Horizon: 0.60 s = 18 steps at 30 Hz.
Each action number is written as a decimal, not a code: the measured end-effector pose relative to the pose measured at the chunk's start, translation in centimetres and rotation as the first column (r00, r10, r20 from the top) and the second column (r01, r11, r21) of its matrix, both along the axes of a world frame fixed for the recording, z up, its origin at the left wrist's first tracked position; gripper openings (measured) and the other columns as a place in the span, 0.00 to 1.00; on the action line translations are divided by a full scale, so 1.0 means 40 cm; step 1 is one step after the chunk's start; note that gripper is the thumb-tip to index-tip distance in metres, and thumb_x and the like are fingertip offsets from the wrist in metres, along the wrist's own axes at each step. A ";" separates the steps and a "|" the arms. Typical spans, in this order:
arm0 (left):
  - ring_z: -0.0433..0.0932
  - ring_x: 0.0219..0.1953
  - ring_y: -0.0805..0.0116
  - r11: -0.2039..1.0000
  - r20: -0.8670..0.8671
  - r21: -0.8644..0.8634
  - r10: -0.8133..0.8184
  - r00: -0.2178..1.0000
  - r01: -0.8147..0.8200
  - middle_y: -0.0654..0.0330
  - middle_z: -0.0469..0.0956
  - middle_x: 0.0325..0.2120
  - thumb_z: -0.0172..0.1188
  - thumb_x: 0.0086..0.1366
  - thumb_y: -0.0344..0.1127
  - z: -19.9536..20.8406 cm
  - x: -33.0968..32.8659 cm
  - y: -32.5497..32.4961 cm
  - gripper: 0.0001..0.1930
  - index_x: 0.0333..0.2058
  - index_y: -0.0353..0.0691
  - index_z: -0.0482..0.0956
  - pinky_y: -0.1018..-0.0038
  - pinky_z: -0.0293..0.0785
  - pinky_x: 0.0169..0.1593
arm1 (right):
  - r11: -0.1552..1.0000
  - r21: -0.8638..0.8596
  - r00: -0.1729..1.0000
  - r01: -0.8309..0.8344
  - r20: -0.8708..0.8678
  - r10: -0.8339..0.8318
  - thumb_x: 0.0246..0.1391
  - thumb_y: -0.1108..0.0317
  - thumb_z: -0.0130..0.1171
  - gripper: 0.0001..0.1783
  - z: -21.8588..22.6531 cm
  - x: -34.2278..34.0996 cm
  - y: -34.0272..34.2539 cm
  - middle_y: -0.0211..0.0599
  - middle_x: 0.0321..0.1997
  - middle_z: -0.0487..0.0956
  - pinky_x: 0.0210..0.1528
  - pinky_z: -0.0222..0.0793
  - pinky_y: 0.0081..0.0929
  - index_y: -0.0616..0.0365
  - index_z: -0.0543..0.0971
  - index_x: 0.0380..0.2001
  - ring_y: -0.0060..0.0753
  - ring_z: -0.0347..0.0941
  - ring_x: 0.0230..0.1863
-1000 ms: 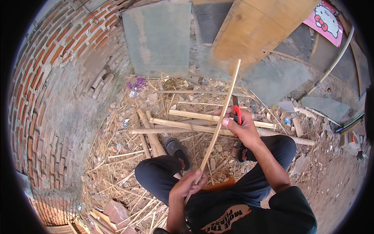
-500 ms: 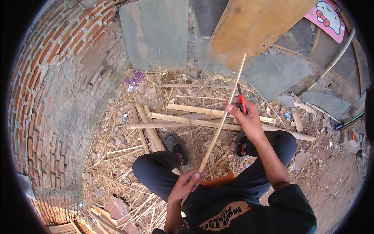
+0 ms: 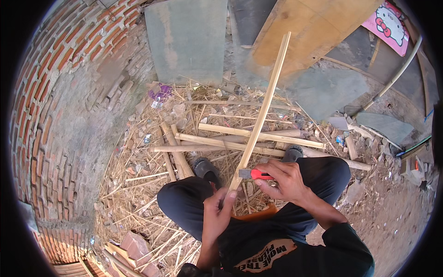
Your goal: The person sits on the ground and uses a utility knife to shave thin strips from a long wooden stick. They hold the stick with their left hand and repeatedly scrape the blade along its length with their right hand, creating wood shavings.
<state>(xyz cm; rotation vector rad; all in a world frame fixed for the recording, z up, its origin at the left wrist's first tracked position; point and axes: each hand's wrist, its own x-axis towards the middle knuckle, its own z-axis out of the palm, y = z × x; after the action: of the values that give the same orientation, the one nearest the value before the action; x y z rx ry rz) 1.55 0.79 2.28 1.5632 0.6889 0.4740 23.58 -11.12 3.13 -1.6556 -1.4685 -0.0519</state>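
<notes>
Knife (image 3: pixel 259 174) laid across a pale strip (image 3: pixel 264 111)

Left hand (image 3: pixel 218 213) pinches the strip's near end, probably to steady it as it slants away above littered ground (image 3: pixel 134 187). Right hand (image 3: pixel 288 182) grasps the red-handled knife, blade (image 3: pixel 245 173) crosswise and apparently touching, presumably so it meets the strip squarely.

Strip (image 3: pixel 264 111), lower end behind left thumb (image 3: pixel 229 199)

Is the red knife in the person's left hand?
No, the red-handled knife is in the right hand, while the left hand holds the pale strip near its lower end.
</notes>
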 end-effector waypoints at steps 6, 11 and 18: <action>0.73 0.28 0.82 0.999 -0.099 0.033 -0.012 0.995 0.015 0.62 0.86 0.28 0.62 0.82 0.35 0.031 0.010 -0.006 0.12 0.51 0.31 0.88 0.78 0.69 0.33 | 0.999 -0.009 0.996 0.039 0.084 -0.038 0.55 0.60 0.80 0.19 0.001 -0.016 0.000 0.32 0.33 0.84 0.26 0.79 0.33 0.54 0.89 0.47 0.35 0.83 0.24; 0.68 0.29 0.83 0.999 -0.058 0.044 0.008 0.998 -0.005 0.69 0.77 0.26 0.58 0.84 0.37 0.045 0.027 -0.019 0.13 0.48 0.32 0.86 0.78 0.65 0.33 | 0.999 -0.015 0.993 0.036 0.109 -0.034 0.55 0.59 0.79 0.19 0.011 -0.017 0.006 0.30 0.31 0.83 0.25 0.79 0.33 0.53 0.90 0.47 0.34 0.82 0.24; 0.78 0.28 0.76 0.988 -0.069 0.154 0.027 0.997 -0.016 0.58 0.85 0.28 0.60 0.83 0.37 0.033 0.033 -0.022 0.13 0.48 0.31 0.86 0.73 0.74 0.36 | 0.994 0.008 0.984 0.109 0.144 -0.109 0.56 0.60 0.78 0.17 0.021 -0.011 0.007 0.33 0.33 0.87 0.28 0.81 0.34 0.54 0.91 0.47 0.38 0.85 0.26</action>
<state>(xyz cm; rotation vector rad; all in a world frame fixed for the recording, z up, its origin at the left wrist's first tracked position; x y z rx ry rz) 2.88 -0.07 3.62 1.7252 0.7390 0.4988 23.12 -10.86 3.98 -1.7620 -1.4825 -0.2367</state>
